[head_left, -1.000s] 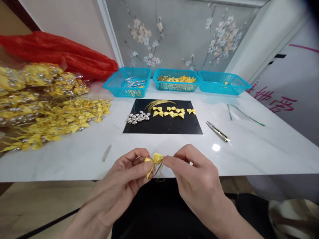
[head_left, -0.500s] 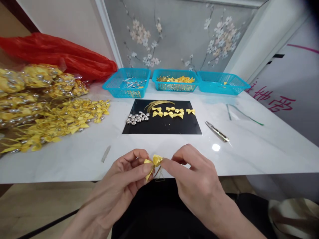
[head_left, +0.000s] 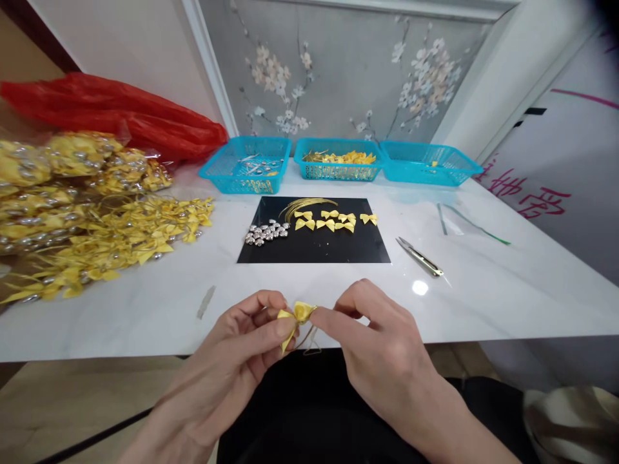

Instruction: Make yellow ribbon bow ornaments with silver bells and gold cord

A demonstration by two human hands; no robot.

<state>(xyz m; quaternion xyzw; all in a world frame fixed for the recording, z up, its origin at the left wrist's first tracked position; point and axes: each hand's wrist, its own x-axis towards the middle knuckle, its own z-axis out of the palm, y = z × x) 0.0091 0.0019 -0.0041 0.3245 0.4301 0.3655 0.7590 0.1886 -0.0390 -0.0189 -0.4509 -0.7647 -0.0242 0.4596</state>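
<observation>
Behind a white tabletop, a flowered panel is seen. At the near edge one yellow bow is held: the grip of the left hand is closed on its left side, and the grip of the right hand is pinched at its right loop, probably so that it is steadied from both ends; one or more thin strands are left hanging beneath. Beyond, on one black mat, seven more bows are set apart from the beads, presumably sorted by kind; the beads, over a dozen, are clustered too closely for a sure count, as are the wires. To the right one pair of snips is laid, seemingly for easy reach. Three blue baskets are lined up behind; at left, uncounted yellow sprays are piled.
</observation>
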